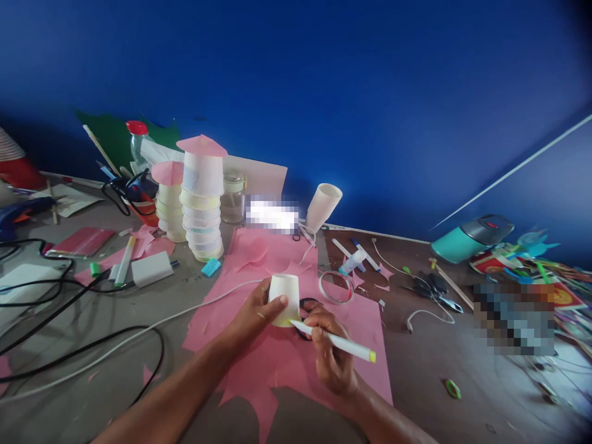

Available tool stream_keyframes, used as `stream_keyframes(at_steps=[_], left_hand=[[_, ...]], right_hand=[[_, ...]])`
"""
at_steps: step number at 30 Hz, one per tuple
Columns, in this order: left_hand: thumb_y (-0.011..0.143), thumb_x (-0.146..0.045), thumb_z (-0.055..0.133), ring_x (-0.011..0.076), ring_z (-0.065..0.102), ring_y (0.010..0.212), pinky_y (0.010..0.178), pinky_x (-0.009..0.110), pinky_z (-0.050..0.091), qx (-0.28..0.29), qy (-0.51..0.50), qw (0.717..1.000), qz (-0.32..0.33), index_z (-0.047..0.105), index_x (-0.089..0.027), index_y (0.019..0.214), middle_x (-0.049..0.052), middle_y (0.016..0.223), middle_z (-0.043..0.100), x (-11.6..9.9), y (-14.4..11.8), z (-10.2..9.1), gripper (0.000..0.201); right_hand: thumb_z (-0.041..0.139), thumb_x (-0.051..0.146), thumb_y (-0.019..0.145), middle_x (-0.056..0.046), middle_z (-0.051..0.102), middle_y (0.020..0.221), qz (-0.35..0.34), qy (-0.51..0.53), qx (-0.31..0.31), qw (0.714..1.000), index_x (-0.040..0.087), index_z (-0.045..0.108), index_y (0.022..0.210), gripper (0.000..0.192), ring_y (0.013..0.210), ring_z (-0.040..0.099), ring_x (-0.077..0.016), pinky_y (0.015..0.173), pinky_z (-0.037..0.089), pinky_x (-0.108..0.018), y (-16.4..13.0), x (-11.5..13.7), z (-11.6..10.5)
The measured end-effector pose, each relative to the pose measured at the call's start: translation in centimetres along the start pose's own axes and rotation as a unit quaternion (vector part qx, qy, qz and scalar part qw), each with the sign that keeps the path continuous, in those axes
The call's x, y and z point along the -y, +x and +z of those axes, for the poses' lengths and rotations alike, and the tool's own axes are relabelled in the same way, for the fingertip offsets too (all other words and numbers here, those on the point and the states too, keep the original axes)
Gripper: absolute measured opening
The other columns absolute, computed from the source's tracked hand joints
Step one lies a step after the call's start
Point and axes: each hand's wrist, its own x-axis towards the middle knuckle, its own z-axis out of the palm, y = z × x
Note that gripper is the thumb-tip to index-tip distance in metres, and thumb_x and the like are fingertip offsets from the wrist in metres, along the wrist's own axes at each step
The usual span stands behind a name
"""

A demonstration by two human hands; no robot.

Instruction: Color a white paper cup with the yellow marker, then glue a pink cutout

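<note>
Left hand grasping an inverted white paper cup, thumb across its front wall and fingers wrapped behind; the cup stands mouth-down over a pink paper sheet spread on the grey table. Right hand closed around a white marker with a yellow-green end cap, held in a writing grip, tip touching the cup's lower edge, where a band of yellow is already visible. Under the cup and hands, part of a pair of black-handled scissors shows on the sheet.

Behind the hands: a roll of tape, a white cable running leftward, and two stacks of cups topped with pink paper cones. A further sleeve of cups leans near the blue wall. Black cables cross the left of the table; a teal flask lies on its side to the right among scattered clutter.

Judgement on the colouring step: an even band probably depends on keeping the marker tip steady and rotating the cup with the left hand, rather than chasing the rim with the pen. A light grip seems advisable, since the thin wall may dent under the thumb. Keeping the tip at a constant height above the rim should keep the band's edge straight.
</note>
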Motion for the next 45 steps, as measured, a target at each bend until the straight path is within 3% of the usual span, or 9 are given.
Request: stream_keyframes(at_steps=[5,12,17,21,26,31,36,40,45], left_hand=[[0.075,-0.052,0.077,0.0173,0.059,0.074,0.065,0.027,0.045,-0.01,0.014,1.0,0.012,0.059,-0.014,0.107,0.005,0.088,0.063,0.2,0.0,-0.1,0.053],[0.074,-0.057,0.077,0.0167,0.057,0.072,0.062,0.026,0.044,-0.006,0.027,1.0,0.003,0.056,-0.013,0.108,0.004,0.086,0.063,0.0,0.1,-0.1,0.059],[0.081,-0.057,0.069,0.0155,0.053,0.072,0.063,0.025,0.041,0.009,0.039,0.999,0.022,0.061,-0.015,0.1,0.002,0.082,0.06,0.6,0.0,-0.3,0.047],[0.091,-0.052,0.058,0.0161,0.051,0.073,0.065,0.026,0.042,-0.023,-0.015,1.0,0.014,0.067,-0.018,0.1,0.002,0.081,0.062,1.3,0.1,-0.4,0.036],[0.086,-0.043,0.061,0.0188,0.053,0.076,0.069,0.028,0.044,-0.038,-0.052,0.998,0.003,0.07,-0.02,0.102,0.003,0.082,0.065,1.6,0.5,-0.4,0.029],[0.085,-0.042,0.063,0.0183,0.055,0.077,0.07,0.028,0.043,-0.037,-0.051,0.998,0.003,0.07,-0.02,0.102,0.003,0.085,0.067,1.3,0.3,-0.3,0.029],[0.085,-0.041,0.063,0.0183,0.054,0.076,0.07,0.028,0.043,-0.037,-0.044,0.998,-0.002,0.069,-0.019,0.1,0.003,0.083,0.066,0.8,0.1,0.0,0.027],[0.085,-0.043,0.064,0.0173,0.053,0.072,0.068,0.028,0.043,-0.041,-0.025,0.999,0.002,0.068,-0.019,0.094,0.001,0.078,0.063,0.6,0.0,0.1,0.026],[0.085,-0.047,0.065,0.0189,0.056,0.072,0.069,0.03,0.044,-0.028,-0.034,0.999,0.001,0.067,-0.019,0.101,0.002,0.079,0.065,0.3,-0.2,0.2,0.032]], right_hand=[[0.045,0.027,0.099,-0.002,0.061,0.076,0.003,-0.012,0.042,0.999,0.022,0.062,0.089,0.02,0.079,0.063,-0.0205,0.078,0.053,-0.038,0.0,0.1,-0.2],[0.044,0.027,0.101,-0.001,0.062,0.079,-0.007,0.02,0.007,1.0,0.023,0.061,0.097,0.018,0.084,0.063,-0.02,0.085,0.054,-0.04,-0.2,-0.4,-0.2],[0.045,0.028,0.099,-0.003,0.062,0.079,-0.01,-0.004,0.06,0.998,0.022,0.062,0.096,0.018,0.079,0.061,-0.0204,0.079,0.052,-0.04,0.0,0.1,-0.2],[0.044,0.03,0.1,-0.003,0.062,0.079,-0.007,-0.012,0.065,0.998,0.022,0.062,0.094,0.021,0.081,0.063,-0.0206,0.077,0.051,-0.038,0.2,0.4,-0.3],[0.045,0.03,0.1,-0.003,0.062,0.079,-0.007,-0.023,0.075,0.997,0.022,0.062,0.094,0.02,0.081,0.062,-0.0207,0.075,0.052,-0.037,0.1,0.2,-0.3],[0.044,0.026,0.101,-0.005,0.066,0.086,0.014,-0.014,0.025,1.0,0.023,0.062,0.1,0.018,0.091,0.064,-0.0218,0.082,0.053,-0.038,-0.5,-0.6,-0.4],[0.045,0.029,0.1,-0.002,0.063,0.079,0.009,0.0,0.049,0.999,0.023,0.062,0.093,0.019,0.081,0.063,-0.0207,0.081,0.053,-0.04,-0.3,-0.2,-0.4],[0.047,0.028,0.1,-0.004,0.063,0.076,0.019,-0.014,0.024,0.999,0.025,0.063,0.092,0.018,0.081,0.064,-0.0235,0.073,0.053,-0.038,0.0,0.0,-0.1],[0.046,0.03,0.1,-0.005,0.063,0.076,0.016,0.009,0.013,1.0,0.026,0.064,0.095,0.019,0.082,0.064,-0.0251,0.079,0.054,-0.043,-0.4,-0.3,-0.1]])
